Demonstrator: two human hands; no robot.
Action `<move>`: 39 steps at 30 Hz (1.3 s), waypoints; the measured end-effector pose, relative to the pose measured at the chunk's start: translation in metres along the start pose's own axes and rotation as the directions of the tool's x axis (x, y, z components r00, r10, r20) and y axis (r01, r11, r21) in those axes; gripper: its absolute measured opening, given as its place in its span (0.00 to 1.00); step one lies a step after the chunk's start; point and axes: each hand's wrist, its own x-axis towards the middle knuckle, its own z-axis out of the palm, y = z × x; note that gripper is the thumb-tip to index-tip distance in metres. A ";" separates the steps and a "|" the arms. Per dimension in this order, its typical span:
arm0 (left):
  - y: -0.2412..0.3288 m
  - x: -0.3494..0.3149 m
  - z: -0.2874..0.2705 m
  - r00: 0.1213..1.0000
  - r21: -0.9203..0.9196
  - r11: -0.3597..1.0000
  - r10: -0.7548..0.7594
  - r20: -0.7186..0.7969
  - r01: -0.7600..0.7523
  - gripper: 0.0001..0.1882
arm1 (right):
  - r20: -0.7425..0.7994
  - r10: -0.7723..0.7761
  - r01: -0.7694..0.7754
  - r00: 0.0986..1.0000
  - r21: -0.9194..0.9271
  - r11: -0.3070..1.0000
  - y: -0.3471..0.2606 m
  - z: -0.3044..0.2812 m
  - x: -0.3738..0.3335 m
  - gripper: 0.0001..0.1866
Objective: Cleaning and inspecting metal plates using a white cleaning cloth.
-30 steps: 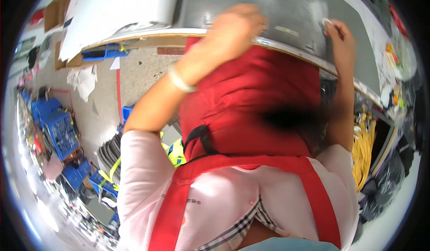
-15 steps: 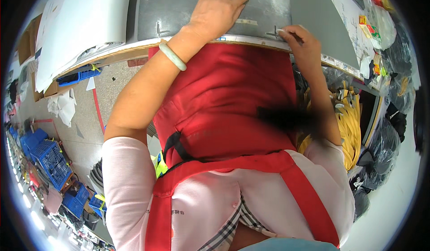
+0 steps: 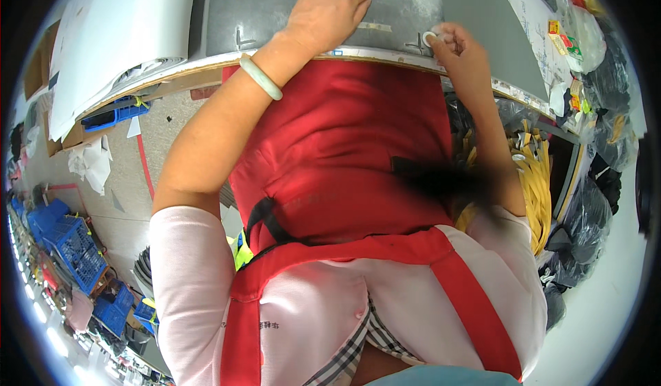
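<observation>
Left hand (image 3: pixel 329 13) splayed on dark panel (image 3: pixel 258 7); at panel's right, right hand (image 3: pixel 468 54) pinches white disc (image 3: pixel 428 39), probably brittle, best rim-held.

Left grip (image 3: pixel 328 14) spread on dark panel (image 3: pixel 403 4), right grip (image 3: pixel 468 59) pinching white piece (image 3: pixel 429 39), red apron (image 3: pixel 337 138)

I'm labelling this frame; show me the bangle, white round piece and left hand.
Bangle (image 3: pixel 260 79): head view, middle of its band.
White round piece (image 3: pixel 427 35): head view, visible edge.
Left hand (image 3: pixel 323 13): head view, its back.
</observation>
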 end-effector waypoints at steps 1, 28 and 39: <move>0.000 0.000 0.001 1.000 -0.022 1.000 0.007 -0.030 -0.007 0.16 | -0.061 0.019 -0.014 0.998 0.090 0.996 0.001 0.004 0.002 0.11; -0.005 -0.002 0.010 0.999 0.017 0.999 -0.044 0.009 0.044 0.18 | -0.217 -0.518 0.414 0.827 -0.389 0.823 0.011 -0.009 0.188 0.13; -0.009 -0.004 0.011 0.999 -0.014 0.999 -0.039 -0.017 0.039 0.18 | -0.088 -0.560 0.450 0.824 -0.497 0.741 -0.007 -0.002 0.202 0.08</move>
